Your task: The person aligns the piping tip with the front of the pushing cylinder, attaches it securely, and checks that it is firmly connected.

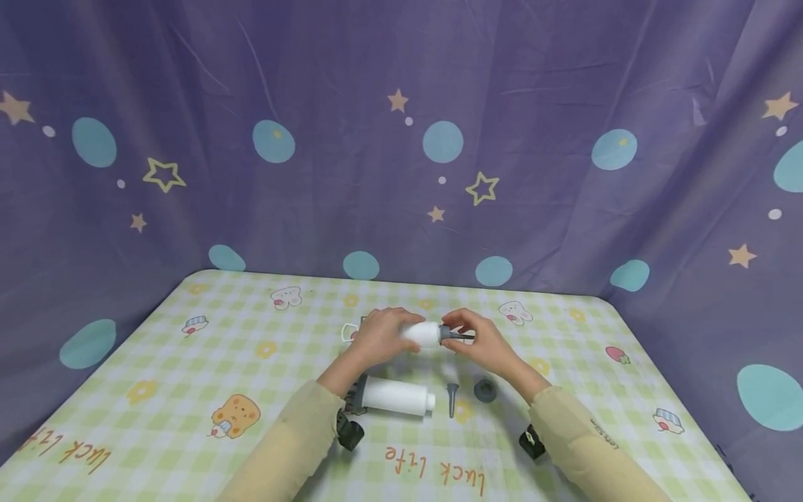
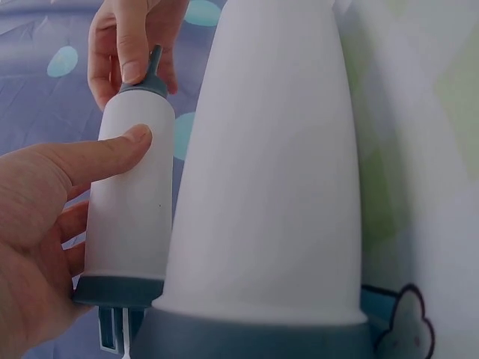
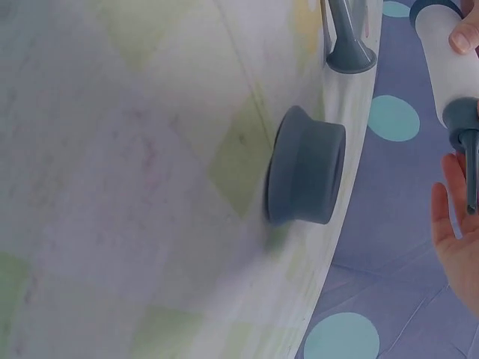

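Note:
My left hand [image 1: 381, 336] grips a white plastic tube [image 2: 131, 209], its thumb laid across the side. This tube looks like a piping syringe, with a dark grey-blue collar [image 2: 120, 290] at its base. At the other end, my right hand [image 1: 479, 338] pinches a grey pointed nozzle [image 2: 152, 78] seated on the tube's mouth. The tube is held sideways over the table, nozzle to the right in the head view. Closer to me lies a second white tube [image 1: 396, 397] with a dark collar and a bare white neck; it looms large in the left wrist view.
A loose grey nozzle [image 1: 452, 400] and a flared grey ring cap [image 1: 485, 390] lie right of the second tube. Underneath is a checked tablecloth [image 1: 188, 376]. A purple curtain [image 1: 351, 181] hangs behind the table. Both wrists carry black camera mounts.

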`<move>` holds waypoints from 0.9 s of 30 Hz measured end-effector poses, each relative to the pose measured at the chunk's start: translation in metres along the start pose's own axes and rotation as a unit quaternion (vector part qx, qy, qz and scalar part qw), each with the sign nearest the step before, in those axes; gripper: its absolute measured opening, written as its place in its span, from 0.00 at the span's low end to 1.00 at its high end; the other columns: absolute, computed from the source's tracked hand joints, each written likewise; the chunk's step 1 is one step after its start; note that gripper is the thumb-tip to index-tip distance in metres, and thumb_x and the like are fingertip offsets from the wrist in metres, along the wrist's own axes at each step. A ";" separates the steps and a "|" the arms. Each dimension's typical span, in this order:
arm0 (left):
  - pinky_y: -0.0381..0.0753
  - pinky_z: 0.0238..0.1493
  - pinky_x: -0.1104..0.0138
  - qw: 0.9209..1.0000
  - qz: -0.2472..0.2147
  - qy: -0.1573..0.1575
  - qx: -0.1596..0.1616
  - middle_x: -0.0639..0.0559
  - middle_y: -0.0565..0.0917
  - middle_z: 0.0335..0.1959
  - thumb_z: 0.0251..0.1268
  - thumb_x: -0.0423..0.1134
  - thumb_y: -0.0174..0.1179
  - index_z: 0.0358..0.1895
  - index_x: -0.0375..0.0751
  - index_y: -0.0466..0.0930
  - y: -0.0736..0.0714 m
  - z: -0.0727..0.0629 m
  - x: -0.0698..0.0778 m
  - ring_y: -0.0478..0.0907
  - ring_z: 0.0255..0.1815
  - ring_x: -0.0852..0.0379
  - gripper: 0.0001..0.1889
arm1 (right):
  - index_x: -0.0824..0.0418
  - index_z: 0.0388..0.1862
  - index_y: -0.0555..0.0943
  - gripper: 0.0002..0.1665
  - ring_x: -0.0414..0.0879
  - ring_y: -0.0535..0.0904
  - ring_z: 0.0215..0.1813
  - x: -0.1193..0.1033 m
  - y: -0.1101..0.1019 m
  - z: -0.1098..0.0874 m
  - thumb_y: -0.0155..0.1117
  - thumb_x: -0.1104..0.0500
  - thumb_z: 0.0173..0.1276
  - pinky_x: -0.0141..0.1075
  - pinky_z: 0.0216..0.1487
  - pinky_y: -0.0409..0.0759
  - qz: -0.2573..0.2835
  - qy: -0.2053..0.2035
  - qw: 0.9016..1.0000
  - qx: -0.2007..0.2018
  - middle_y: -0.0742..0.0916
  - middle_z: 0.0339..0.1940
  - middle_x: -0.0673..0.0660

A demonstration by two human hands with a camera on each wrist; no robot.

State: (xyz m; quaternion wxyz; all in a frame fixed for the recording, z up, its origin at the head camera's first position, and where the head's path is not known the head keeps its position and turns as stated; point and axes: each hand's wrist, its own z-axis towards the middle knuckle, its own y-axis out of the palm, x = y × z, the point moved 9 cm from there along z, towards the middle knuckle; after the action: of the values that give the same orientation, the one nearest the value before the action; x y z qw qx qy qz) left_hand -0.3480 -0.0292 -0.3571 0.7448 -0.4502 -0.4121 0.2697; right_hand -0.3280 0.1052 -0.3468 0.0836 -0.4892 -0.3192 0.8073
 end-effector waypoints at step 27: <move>0.70 0.48 0.58 1.000 0.001 0.003 0.006 0.57 0.82 0.45 0.42 0.48 0.70 0.50 0.55 0.80 -0.002 -0.003 0.004 0.78 0.43 0.56 0.25 | 0.49 0.48 0.76 0.21 0.45 0.79 0.43 0.048 0.008 0.002 0.65 0.45 0.57 0.39 0.43 0.78 0.025 0.044 0.999 -0.011 0.81 0.46 0.48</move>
State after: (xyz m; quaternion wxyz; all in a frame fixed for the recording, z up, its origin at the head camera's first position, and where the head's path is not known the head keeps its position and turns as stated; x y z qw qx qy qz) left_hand -0.3436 -0.0284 -0.3543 0.7485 -0.4468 -0.4080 0.2715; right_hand -0.3531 0.1200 -0.3862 0.0723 -0.5329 -0.3118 0.7833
